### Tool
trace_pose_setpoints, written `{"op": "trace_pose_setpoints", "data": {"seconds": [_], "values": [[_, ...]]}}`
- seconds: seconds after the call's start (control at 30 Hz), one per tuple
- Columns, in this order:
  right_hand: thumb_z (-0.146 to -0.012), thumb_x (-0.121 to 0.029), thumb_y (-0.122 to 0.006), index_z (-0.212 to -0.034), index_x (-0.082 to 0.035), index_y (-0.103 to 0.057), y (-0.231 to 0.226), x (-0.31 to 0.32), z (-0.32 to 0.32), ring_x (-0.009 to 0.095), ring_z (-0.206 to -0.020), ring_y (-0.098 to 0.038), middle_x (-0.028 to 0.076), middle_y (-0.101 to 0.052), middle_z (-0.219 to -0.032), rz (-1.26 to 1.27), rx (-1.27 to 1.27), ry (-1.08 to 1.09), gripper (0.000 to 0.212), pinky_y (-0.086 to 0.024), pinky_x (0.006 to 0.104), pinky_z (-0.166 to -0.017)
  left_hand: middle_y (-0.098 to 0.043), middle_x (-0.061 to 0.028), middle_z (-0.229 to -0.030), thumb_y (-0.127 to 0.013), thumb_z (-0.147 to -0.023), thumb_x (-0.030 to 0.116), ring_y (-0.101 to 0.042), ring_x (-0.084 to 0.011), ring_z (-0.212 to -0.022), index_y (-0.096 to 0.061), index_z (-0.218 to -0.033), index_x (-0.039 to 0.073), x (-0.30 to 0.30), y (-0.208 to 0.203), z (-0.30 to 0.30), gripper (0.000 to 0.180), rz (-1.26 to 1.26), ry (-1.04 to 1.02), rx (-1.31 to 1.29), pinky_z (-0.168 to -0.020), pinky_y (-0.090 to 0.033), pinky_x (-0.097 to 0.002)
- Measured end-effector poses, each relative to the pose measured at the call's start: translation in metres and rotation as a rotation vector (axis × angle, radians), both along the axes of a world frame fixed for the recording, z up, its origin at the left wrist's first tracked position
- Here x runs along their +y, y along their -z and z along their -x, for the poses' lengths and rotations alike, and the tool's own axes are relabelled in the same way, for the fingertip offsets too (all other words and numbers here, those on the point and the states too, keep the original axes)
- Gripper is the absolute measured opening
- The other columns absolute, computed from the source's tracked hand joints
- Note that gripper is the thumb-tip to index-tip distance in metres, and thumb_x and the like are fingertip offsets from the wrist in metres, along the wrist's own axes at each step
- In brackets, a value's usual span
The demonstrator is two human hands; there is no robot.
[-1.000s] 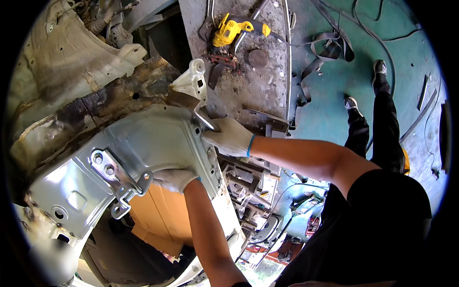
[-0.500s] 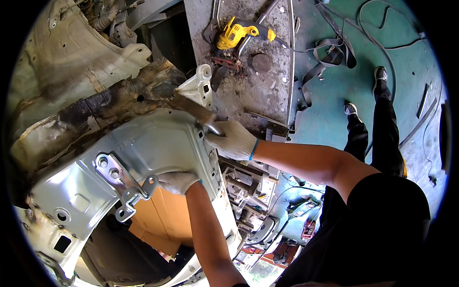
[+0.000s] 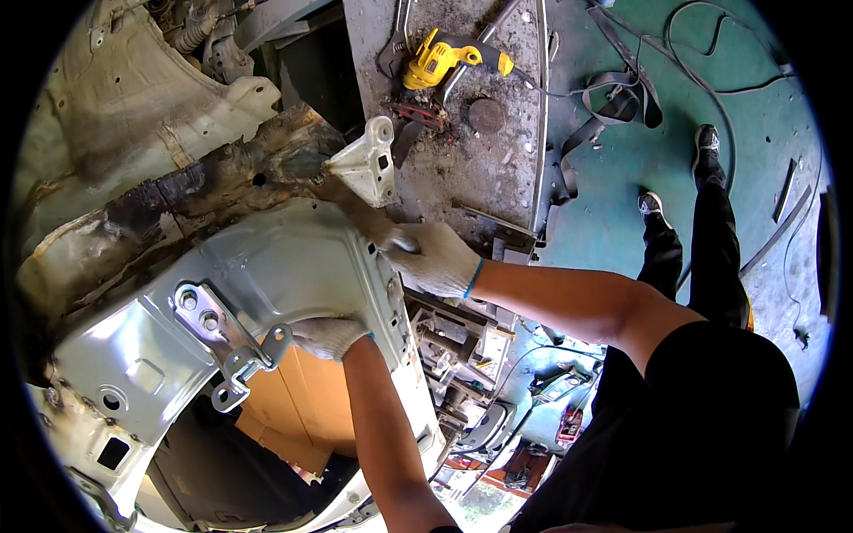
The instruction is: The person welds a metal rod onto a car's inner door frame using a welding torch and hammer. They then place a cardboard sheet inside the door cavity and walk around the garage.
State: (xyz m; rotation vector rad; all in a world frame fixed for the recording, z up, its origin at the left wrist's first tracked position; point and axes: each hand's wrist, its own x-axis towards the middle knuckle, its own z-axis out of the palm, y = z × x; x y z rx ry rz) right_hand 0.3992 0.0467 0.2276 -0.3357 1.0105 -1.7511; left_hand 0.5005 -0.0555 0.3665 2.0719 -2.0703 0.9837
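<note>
Your right hand (image 3: 433, 258) clenched round blurred bar (image 3: 366, 216); left hand (image 3: 329, 338) at edge of metal panel (image 3: 277, 253), grip hidden, can't tell. Panel likely stiff, slippery; hold by edges.

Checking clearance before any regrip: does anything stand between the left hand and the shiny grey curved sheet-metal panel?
Nothing visible does: the left hand, gloved in off-white knit, appears to meet the shiny grey curved sheet-metal panel at its inner edge. The silver bolted metal bracket stands just left, not between.
</note>
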Motion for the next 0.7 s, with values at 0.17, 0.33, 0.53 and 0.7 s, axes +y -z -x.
{"op": "trace_pose_setpoints", "data": {"seconds": [0.17, 0.33, 0.53, 0.7], "values": [[-0.094, -0.027, -0.065, -0.122, -0.005, -0.069, -0.002, 0.0, 0.013, 0.031, -0.073, -0.068, 0.025, -0.069, -0.086, -0.126, -0.057, -0.299, 0.036, -0.054, 0.045, -0.075, -0.041, -0.0213, -0.153, -0.057, -0.102, 0.029, -0.05, -0.0396, -0.137, -0.024, -0.16, 0.009, -0.002, -0.004, -0.004, 0.07, -0.01, -0.025, 0.21, -0.104, -0.058, -0.0513], [-0.092, -0.026, -0.063, -0.116, -0.005, -0.069, 0.005, -0.001, 0.008, 0.039, -0.066, -0.061, 0.025, -0.065, -0.079, 0.04, 0.014, -0.027, 0.033, -0.052, 0.0477, -0.07, -0.041, -0.0224, -0.153, -0.054, -0.104, 0.029, -0.05, -0.0396, -0.137, -0.023, -0.16, 0.01, 0.001, 0.001, 0.015, 0.067, -0.016, -0.067, 0.09, -0.103, -0.058, -0.0514], [-0.091, -0.025, -0.064, -0.116, -0.006, -0.07, 0.004, 0.0, 0.014, 0.038, -0.066, -0.064, 0.025, -0.065, -0.077, -0.023, 0.047, -0.093, 0.032, -0.052, 0.0471, -0.067, -0.04, -0.0231, -0.153, -0.06, -0.101, 0.029, -0.05, -0.0406, -0.137, -0.021, -0.161, 0.008, 0.004, 0.0, 0.012, 0.074, -0.04, -0.05, 0.04, -0.105, -0.057, -0.0514], [-0.091, -0.024, -0.064, -0.124, -0.008, -0.069, -0.005, 0.007, 0.021, 0.037, -0.066, -0.065, 0.025, -0.065, -0.078, -0.117, 0.054, -0.199, 0.037, -0.052, 0.0453, -0.068, -0.038, -0.0218, -0.156, -0.065, -0.097, 0.03, -0.05, -0.0398, -0.137, -0.021, -0.161, 0.006, 0.005, -0.008, 0.005, 0.081, -0.059, -0.075, 0.052, -0.108, -0.055, -0.0506]]}}
